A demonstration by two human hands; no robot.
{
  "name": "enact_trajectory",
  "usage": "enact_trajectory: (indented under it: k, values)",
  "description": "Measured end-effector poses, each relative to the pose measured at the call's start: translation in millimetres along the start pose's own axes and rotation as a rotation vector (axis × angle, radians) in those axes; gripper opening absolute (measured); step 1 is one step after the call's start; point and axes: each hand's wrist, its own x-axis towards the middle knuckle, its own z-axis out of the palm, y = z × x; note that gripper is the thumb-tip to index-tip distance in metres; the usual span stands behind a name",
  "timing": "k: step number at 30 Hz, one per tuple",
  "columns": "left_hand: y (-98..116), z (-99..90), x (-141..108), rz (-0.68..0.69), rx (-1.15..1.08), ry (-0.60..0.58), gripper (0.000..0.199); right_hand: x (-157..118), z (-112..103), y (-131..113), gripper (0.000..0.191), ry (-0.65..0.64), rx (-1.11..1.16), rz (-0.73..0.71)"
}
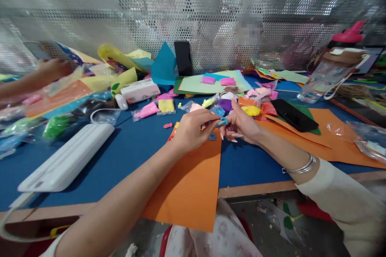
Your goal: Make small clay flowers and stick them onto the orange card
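My left hand (193,128) and my right hand (244,124) meet above the top edge of an orange paper sheet (193,184). Between their fingertips is a small piece of blue modelling clay (223,121), pinched from both sides; its exact shape is hard to make out. Just below, a little blue clay flower (212,137) lies on the sheet. Red and yellow bits at the sheet's upper left are partly covered by my left hand. Behind my fingers is a packet of blue clay (218,111).
Bagged clay, including a yellow packet (251,111), lies behind my hands. A black phone (295,115) rests on paper at right, near a water bottle (330,72). At left are a white power bank (68,156) and another person's arm (33,78).
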Motion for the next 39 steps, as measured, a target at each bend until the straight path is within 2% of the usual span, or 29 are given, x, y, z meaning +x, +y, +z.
enact_trajectory:
  k: [2, 5, 8, 12, 15, 19, 24, 30, 34, 37, 39]
  values:
    - [-0.4, 0.3, -0.1, 0.016, 0.068, 0.037, 0.015, -0.9, -0.5, -2.5, 0.08, -0.036, 0.041, 0.021]
    - [-1.6, -0.7, 0.3, 0.016, 0.132, 0.061, 0.017, -0.9, 0.7, -4.0, 0.058, 0.041, 0.072, -0.025]
    - [-4.1, -2.2, 0.3, -0.012, 0.168, -0.01, 0.017, 0.5, 3.4, -2.5, 0.04, 0.101, 0.047, -0.086]
    - [-5.3, -3.2, -0.4, -0.088, 0.159, -0.088, 0.021, 2.6, 5.0, 0.1, 0.026, 0.129, -0.024, -0.09]
    - [-3.1, -2.9, -1.3, -0.087, 0.127, -0.122, 0.025, 3.4, 3.2, -0.6, 0.025, 0.231, -0.018, -0.104]
    - [-2.7, 0.0, -2.9, 0.003, 0.095, -0.116, 0.024, 3.6, 0.4, -2.2, 0.029, 0.316, 0.013, -0.126]
    - [-6.2, 1.7, -2.7, 0.021, 0.122, -0.079, 0.02, 1.9, 2.6, -0.8, 0.032, 0.224, -0.021, -0.068]
    - [-0.3, 0.5, -2.1, 0.016, 0.206, -0.271, 0.034, -2.0, 7.3, -2.2, 0.039, 0.093, -0.088, -0.004]
    - [4.8, 1.0, -1.7, 0.042, 0.172, -0.261, 0.034, -1.4, 6.0, -1.5, 0.052, 0.077, -0.139, 0.004]
    - [6.7, 0.7, -0.3, -0.014, 0.127, -0.231, 0.034, -0.9, 5.8, -0.4, 0.057, 0.048, -0.098, 0.038]
    - [7.5, -0.3, 0.6, -0.056, 0.104, -0.222, 0.034, -1.2, 6.4, -0.5, 0.054, 0.034, -0.061, 0.015]
